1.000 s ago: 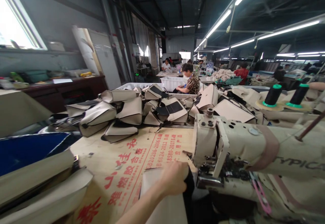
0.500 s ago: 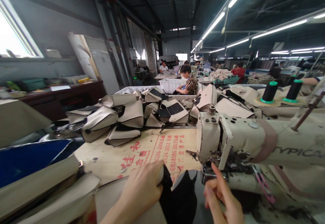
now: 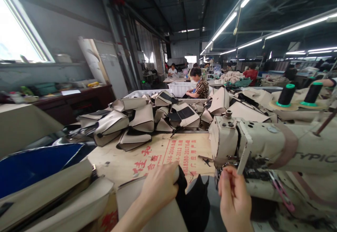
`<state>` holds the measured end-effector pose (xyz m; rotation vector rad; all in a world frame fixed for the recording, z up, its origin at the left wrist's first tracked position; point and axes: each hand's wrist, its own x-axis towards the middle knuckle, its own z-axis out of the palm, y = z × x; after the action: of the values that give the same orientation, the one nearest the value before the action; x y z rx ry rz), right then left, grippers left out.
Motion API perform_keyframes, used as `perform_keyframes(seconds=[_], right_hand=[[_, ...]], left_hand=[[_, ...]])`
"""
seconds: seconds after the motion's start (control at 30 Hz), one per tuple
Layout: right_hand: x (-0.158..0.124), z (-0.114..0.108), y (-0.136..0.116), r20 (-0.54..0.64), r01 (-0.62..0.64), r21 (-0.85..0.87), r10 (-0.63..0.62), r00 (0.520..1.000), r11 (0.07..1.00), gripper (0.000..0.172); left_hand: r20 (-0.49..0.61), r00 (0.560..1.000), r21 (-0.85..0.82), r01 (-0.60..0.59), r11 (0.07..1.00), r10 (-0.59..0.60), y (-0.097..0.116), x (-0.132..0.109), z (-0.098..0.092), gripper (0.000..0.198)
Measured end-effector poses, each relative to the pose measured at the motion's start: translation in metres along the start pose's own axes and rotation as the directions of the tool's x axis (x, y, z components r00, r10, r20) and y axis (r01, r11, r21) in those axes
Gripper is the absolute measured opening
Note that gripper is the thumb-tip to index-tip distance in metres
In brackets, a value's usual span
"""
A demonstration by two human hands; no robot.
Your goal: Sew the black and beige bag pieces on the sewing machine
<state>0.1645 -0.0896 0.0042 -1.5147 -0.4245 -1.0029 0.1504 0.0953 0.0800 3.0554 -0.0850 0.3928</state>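
My left hand is closed on a beige bag with black lining, in front of the sewing machine. The bag's lower part runs out of the picture. My right hand is raised at the machine's needle area, with thumb and fingers pinched together. What the pinch holds, if anything, is too small to make out. The needle and presser foot are mostly hidden behind my right fingers.
Finished-looking beige bags are heaped behind the plywood board. More bags lie at the left beside a blue container. Black thread cones stand behind the machine. A pink-handled tool rests against it. A co-worker sits beyond the heap.
My right hand has gone from a pointing index finger to a pinch by the needle area. My left hand keeps its grip on the bag. The view has shifted slightly left.
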Motion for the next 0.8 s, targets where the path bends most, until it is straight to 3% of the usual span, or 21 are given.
perform_keyframes(seconds=[0.03,0.1,0.17,0.27,0.33,0.43,0.5,0.53,0.57,0.63,0.7,0.73,0.8], right_hand=[[0.002,-0.006,0.007,0.047,0.138,-0.108,-0.134,0.990,0.985,0.016],[0.006,-0.026,0.018,0.218,0.395,-0.243,-0.347,0.912,0.886,0.016],[0.009,-0.048,0.021,0.357,0.538,-0.284,-0.433,0.828,0.794,0.028],[0.007,-0.066,0.012,0.387,0.550,-0.372,-0.413,0.824,0.748,0.047],[0.004,-0.059,0.001,0.432,0.549,-0.333,-0.394,0.811,0.766,0.047],[0.001,-0.034,-0.010,0.650,0.558,-0.152,-0.343,0.678,0.816,0.038],[0.003,-0.023,-0.012,0.738,0.508,-0.069,-0.298,0.605,0.859,0.025],[0.006,-0.021,-0.011,0.736,0.484,-0.043,-0.300,0.607,0.874,0.021],[0.010,-0.020,-0.010,0.695,0.474,-0.017,-0.331,0.638,0.880,0.019],[0.017,-0.019,-0.007,0.492,0.452,-0.038,-0.377,0.785,0.891,0.013],[0.022,-0.015,-0.004,0.206,0.366,-0.184,-0.328,0.922,0.913,0.009],[0.023,-0.011,-0.002,0.064,0.282,-0.278,-0.275,0.959,0.918,0.013],[0.022,-0.002,0.001,-0.137,0.115,-0.400,-0.183,0.974,0.910,0.021]], left_hand=[[-0.005,1.000,0.017,-0.014,1.000,0.014,0.001,0.005,0.000,0.020],[-0.003,0.999,0.056,-0.039,0.998,0.039,0.002,0.013,-0.006,0.020],[-0.001,0.998,0.087,-0.059,0.994,0.059,0.004,0.012,-0.017,0.020],[-0.027,0.994,0.150,-0.100,0.984,0.105,0.009,-0.013,-0.034,0.024],[0.003,0.985,0.226,-0.167,0.960,0.170,0.016,-0.037,-0.041,0.027],[0.077,0.948,0.317,-0.317,0.894,0.309,0.030,-0.064,-0.043,0.025],[0.085,0.927,0.320,-0.373,0.871,0.366,0.039,-0.066,-0.045,0.022],[0.076,0.926,0.306,-0.375,0.875,0.370,0.043,-0.062,-0.048,0.022],[0.060,0.931,0.285,-0.363,0.887,0.361,0.046,-0.054,-0.052,0.022],[0.003,0.945,0.241,-0.318,0.917,0.328,0.054,-0.031,-0.060,0.022],[-0.061,0.949,0.216,-0.291,0.932,0.310,0.063,-0.004,-0.065,0.018],[-0.081,0.946,0.211,-0.292,0.933,0.314,0.068,0.009,-0.065,0.018],[-0.072,0.943,0.213,-0.304,0.929,0.325,0.077,0.027,-0.059,0.021]])
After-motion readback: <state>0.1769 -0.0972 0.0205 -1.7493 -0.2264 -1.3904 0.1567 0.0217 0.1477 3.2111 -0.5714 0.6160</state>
